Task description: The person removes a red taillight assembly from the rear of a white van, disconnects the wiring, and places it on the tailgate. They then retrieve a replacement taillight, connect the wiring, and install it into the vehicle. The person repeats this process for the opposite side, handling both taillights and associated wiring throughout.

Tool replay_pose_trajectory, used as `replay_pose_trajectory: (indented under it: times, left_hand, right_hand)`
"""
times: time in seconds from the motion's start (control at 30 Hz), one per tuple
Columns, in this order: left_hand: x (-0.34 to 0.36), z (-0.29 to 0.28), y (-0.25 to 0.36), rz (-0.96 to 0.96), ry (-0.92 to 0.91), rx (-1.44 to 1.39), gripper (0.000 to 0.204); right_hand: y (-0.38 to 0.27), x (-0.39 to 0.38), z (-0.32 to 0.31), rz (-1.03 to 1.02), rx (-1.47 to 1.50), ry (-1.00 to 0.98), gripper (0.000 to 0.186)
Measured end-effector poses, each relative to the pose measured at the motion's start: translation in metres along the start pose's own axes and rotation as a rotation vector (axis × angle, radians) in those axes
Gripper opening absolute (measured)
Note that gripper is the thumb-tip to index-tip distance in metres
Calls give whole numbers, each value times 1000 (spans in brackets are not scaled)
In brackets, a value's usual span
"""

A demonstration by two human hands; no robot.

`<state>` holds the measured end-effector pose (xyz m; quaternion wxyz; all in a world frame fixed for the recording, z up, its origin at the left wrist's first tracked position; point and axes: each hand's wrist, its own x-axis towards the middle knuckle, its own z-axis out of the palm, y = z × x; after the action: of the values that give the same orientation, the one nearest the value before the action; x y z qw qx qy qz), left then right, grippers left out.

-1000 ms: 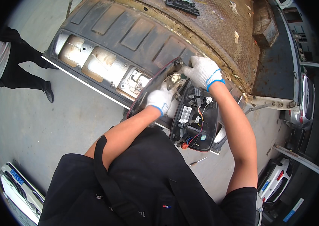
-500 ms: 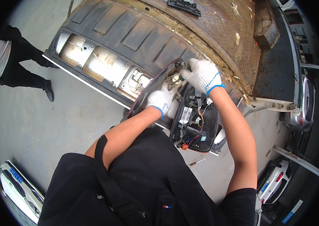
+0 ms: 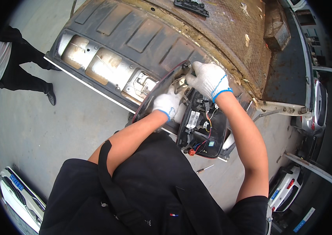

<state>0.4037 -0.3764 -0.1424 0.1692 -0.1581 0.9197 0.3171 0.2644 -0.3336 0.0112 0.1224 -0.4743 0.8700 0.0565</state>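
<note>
My left hand (image 3: 166, 103), in a white knit glove with a blue cuff, reaches into a dark tail light housing (image 3: 148, 102) with a red edge. Its fingers are bent round something near a pale round part (image 3: 181, 82); what they grip is hidden. My right hand (image 3: 210, 80), gloved alike, is closed at the upper end of that housing, thumb and fingers pinched over a small dark piece that I cannot make out. Beneath my right wrist lies a second tail light (image 3: 217, 135), its back up, with coloured wires, a white label and an orange connector (image 3: 192, 152).
Both lights rest at the corner of a lowered tailgate (image 3: 126, 37) with cut-out openings. Beyond it is a rusty truck bed (image 3: 228, 23) with a black plastic part (image 3: 192, 7). A screwdriver (image 3: 205, 169) lies on the floor. A person (image 3: 25, 62) stands at left; parked cars (image 3: 287, 188) surround.
My right hand has shifted slightly left and turned, covering more of the small dark piece. My left hand stays nearly in place, as do both lights.
</note>
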Motion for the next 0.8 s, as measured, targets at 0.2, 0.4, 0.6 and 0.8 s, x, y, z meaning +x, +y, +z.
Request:
replay_pose_trajectory:
  times: [0.2, 0.4, 0.6, 0.8]
  left_hand:
    - [2, 1, -1, 0, -11, -1, 50]
    - [1, -2, -1, 1, -30, 44, 45]
    - [4, 10, -2, 19, 12, 50, 46]
    - [3, 1, 0, 4, -34, 69, 47]
  right_hand:
    - [-5, 3, 3, -232, -95, -20, 30]
    - [-28, 1, -17, -254, -113, -128, 20]
    - [-36, 13, -11, -82, -76, -207, 26]
    - [-35, 10, -10, -162, -90, -178, 20]
